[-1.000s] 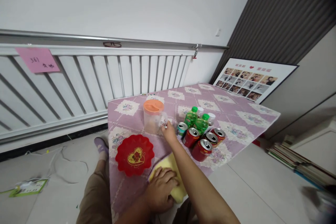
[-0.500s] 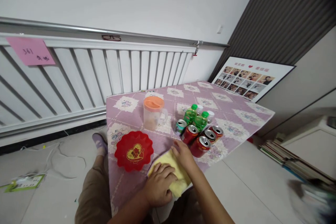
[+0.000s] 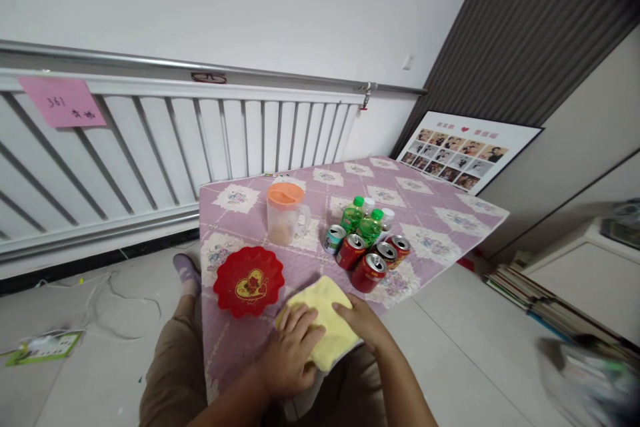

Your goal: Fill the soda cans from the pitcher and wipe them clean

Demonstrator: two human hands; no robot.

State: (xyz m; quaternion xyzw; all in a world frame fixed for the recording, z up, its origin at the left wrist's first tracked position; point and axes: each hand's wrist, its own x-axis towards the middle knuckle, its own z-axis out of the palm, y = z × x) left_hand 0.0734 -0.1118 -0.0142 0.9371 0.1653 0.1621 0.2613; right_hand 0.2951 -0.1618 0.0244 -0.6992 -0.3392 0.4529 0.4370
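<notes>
A folded yellow cloth (image 3: 327, 320) lies at the near edge of the table, between my two hands. My left hand (image 3: 290, 350) rests over its left side, fingers on top and the thumb at the near edge, holding it. On the right, my right hand (image 3: 367, 323) grips the cloth with its thumb on top; its other fingers are mostly hidden below. Left of the cloth sits a red scalloped plate (image 3: 230, 287) with a yellow heart print. Several red cans (image 3: 369, 273) stand beyond my right hand.
Behind the plate stands a clear pitcher (image 3: 281, 223) with an orange lid. A small teal can (image 3: 333, 240) and green-capped bottles (image 3: 370, 230) stand by the red cans. A patterned tablecloth (image 3: 430, 240) covers the table. A radiator (image 3: 150, 153) runs along the wall.
The cloth now lies flatter and more spread out, its bunched near part opened. My right hand has drawn back from its far edge to its right side.
</notes>
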